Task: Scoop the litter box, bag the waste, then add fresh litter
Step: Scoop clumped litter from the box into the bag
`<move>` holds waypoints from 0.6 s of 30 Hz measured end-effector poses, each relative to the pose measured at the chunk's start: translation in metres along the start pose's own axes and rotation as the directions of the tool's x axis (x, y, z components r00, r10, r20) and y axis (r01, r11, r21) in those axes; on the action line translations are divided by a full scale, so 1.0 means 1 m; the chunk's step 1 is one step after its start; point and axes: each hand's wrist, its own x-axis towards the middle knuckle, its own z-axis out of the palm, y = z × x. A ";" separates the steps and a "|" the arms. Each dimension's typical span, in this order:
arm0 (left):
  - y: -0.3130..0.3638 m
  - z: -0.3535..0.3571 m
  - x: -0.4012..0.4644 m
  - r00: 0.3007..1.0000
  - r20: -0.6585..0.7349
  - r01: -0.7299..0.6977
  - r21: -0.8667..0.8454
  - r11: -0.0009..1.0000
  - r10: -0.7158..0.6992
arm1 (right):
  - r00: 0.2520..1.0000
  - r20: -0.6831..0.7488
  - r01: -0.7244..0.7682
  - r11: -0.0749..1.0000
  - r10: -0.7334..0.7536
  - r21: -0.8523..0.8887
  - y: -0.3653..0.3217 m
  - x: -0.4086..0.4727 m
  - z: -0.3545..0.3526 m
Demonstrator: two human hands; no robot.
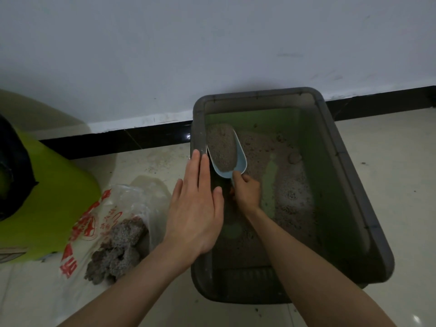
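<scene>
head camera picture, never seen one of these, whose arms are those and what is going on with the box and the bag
There is no machine here. The single picture comes from a camera worn on a person's head, looking forward and down, so the two bare arms reaching in from the bottom are the wearer's own.

On the tiled floor, against a white wall, sits a dark grey litter box with a green inside and a thin, patchy layer of litter. The right hand grips the handle of a pale blue scoop, which is heaped with litter and held inside the box near its left wall. The left hand is open with fingers straight, over the box's left rim; whether it touches the rim is unclear.

Left of the box lies a plastic bag with red print, holding grey clumps. Further left is a yellow-green container.
</scene>
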 end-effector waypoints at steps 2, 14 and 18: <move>0.000 0.000 0.000 1.000 0.003 0.003 0.008 1.000 -0.003 | 1.000 0.003 0.022 1.000 -0.022 -0.001 0.000 -0.002 -0.006; 0.000 0.001 -0.001 1.000 -0.016 -0.004 0.023 1.000 0.004 | 0.979 -0.032 0.196 0.974 -0.201 -0.117 -0.018 -0.027 -0.068; -0.001 0.002 -0.001 1.000 -0.013 -0.004 0.001 1.000 0.004 | 0.967 -0.036 0.236 0.944 -0.250 -0.233 -0.017 -0.033 -0.081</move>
